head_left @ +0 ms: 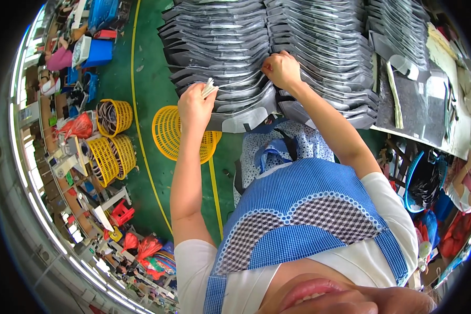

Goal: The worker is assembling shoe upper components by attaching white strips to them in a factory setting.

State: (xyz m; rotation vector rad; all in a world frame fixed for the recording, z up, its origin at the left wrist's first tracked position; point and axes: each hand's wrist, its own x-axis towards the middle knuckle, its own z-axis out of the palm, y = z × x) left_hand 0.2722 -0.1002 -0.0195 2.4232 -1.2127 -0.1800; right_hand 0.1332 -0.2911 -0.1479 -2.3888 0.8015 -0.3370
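Note:
Dark grey, curved flat pieces [230,57] lie overlapped in long rows in front of me. My left hand [194,104] is closed round a small bundle of thin white strips [209,89], held over the near left side of the leftmost row. Between that row and the middle row [324,63], my right hand [282,70] has its fingers bent and pinched together at the edges of the grey pieces. Its fingertips are partly hidden, so what they pinch cannot be made out.
A yellow basket [165,133] stands on the green floor [152,68] below my left forearm. More yellow baskets [104,162] with striped contents are further left. A further grey row [403,31] and a dark sheet [411,107] with a pale strip [394,97] lie on the right.

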